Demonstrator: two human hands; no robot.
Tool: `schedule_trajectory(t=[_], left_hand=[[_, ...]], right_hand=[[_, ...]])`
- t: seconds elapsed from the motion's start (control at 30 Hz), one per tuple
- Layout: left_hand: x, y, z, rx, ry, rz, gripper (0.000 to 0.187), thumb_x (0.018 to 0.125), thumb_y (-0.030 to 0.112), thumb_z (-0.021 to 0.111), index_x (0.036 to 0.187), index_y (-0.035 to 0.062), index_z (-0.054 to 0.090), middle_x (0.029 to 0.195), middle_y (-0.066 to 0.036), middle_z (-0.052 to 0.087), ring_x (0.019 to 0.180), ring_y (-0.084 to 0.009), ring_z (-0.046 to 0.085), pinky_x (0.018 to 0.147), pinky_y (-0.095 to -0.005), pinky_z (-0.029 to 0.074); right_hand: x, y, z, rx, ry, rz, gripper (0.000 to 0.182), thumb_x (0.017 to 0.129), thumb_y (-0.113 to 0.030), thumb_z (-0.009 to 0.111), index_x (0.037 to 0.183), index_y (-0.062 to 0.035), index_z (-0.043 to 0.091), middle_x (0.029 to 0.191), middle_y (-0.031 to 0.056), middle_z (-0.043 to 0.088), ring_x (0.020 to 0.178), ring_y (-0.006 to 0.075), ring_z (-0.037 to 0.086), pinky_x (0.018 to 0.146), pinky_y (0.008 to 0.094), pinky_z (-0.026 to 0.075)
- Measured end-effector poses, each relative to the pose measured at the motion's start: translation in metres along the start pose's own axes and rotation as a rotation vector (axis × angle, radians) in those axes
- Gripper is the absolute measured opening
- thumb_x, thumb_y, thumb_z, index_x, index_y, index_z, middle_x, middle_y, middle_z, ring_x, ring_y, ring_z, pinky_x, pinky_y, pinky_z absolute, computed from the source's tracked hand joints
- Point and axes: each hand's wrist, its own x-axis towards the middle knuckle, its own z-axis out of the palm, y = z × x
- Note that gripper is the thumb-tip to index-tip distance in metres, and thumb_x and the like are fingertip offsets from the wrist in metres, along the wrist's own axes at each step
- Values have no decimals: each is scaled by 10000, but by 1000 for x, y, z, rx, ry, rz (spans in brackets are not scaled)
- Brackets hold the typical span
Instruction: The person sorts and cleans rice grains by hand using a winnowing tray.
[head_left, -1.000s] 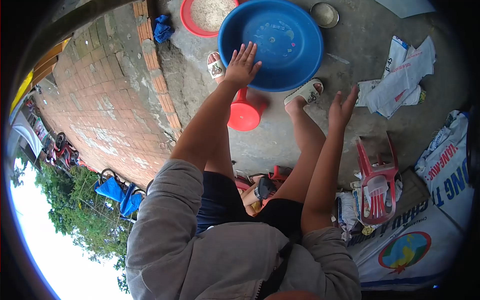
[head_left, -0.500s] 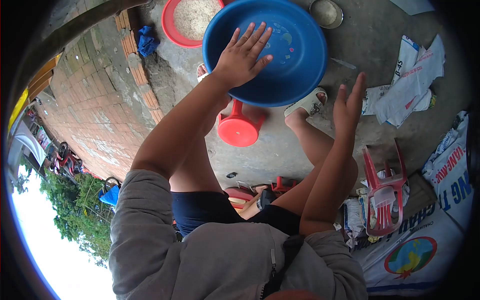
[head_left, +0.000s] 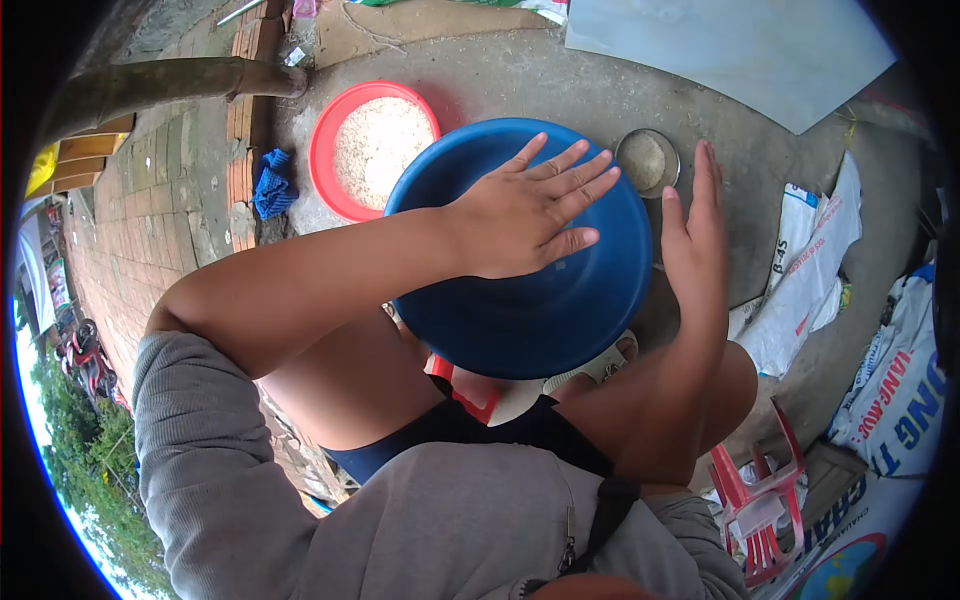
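Note:
My left hand [head_left: 530, 210] is above the large blue basin [head_left: 520, 345], palm down with fingers spread. Nothing is in it. Just beyond the basin's right rim, my right hand [head_left: 693, 245] is raised edge-on, fingers extended and thumb apart, also holding nothing. The basin stands between my feet; the part of its inside under my left hand and forearm is hidden. Behind its left rim sits a red basin [head_left: 322, 175] of pale, grain-like flakes [head_left: 380, 145]. A small round metal bowl [head_left: 676, 165] with pale contents lies near my right fingertips. Part of a red stool [head_left: 475, 400] shows between my thighs.
White printed sacks [head_left: 815, 270] lie on the concrete at right, with larger stuffed sacks [head_left: 890, 400] beyond. An upturned red plastic stool [head_left: 755, 500] is by my right leg. A blue cloth [head_left: 272, 185] lies by the brick edging, near a thick pole [head_left: 170, 88]. A grey sheet [head_left: 730, 50] is at the back.
My view has shifted, and the blue basin appears nearer my body. My left hand has moved rightward across it. The red stool that stood in front of me now shows only between my thighs.

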Motion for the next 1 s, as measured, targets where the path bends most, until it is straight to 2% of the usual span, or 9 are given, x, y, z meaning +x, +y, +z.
schedule_trajectory(t=[0.13,0.2,0.3,0.47,0.63,0.7,0.73,0.87,1.0], left_hand=[[17,7,-5,66,71,95,609,970,436,284,1451,92,136,1501,-117,163,1395,-277,123,1126,-477,60],[26,4,-2,100,141,95,613,969,434,291,1449,83,140,1501,-123,164,1395,-281,122,1124,-479,68],[24,3,0,100,126,85,617,967,430,306,1449,80,142,1499,-129,168,1396,-281,116,1124,-477,62],[26,17,-17,54,93,110,612,968,409,324,1455,97,122,1503,-134,154,1396,-289,104,1125,-464,46],[41,27,-32,29,212,145,614,967,395,335,1457,100,110,1505,-133,148,1396,-292,103,1126,-456,46],[42,27,-33,20,240,152,613,967,388,340,1457,101,110,1505,-133,148,1396,-294,104,1127,-454,47],[43,28,-34,11,265,148,609,967,379,343,1457,100,112,1505,-133,148,1395,-296,106,1126,-455,49],[42,33,-48,-14,341,149,600,966,343,359,1455,94,118,1504,-135,154,1394,-300,115,1124,-460,57],[40,32,-53,-9,367,125,601,962,325,374,1455,91,122,1502,-137,162,1394,-300,119,1121,-465,61]], right_hand=[[5,41,22,-81,4,31,567,903,-131,450,1407,-3,224,1465,207,218,1358,398,176,1098,428,222],[2,37,29,-228,-125,251,575,893,-119,455,1397,26,220,1459,218,221,1352,397,190,1096,424,234],[-14,11,28,-9,-156,71,592,883,-115,467,1385,65,210,1435,255,244,1345,379,223,1097,401,240],[-19,26,24,-171,37,164,602,865,-103,487,1376,75,224,1429,257,254,1328,430,230,1090,422,251],[13,29,37,-281,150,181,639,845,-135,536,1377,62,241,1422,247,278,1335,396,245,1073,405,287],[42,26,46,-378,-58,296,621,846,-163,542,1365,54,279,1426,222,289,1332,361,272,1050,386,325],[45,46,57,-378,-49,297,621,846,-163,542,1365,54,279,1426,222,289,1332,361,272,1050,386,325],[155,95,117,-277,-185,-95,566,863,-280,524,1315,26,376,1242,183,524,1219,281,452,958,389,415],[99,86,91,-397,-446,-229,603,853,-308,555,1337,-8,355,1175,201,553,1115,312,530,898,408,449]])
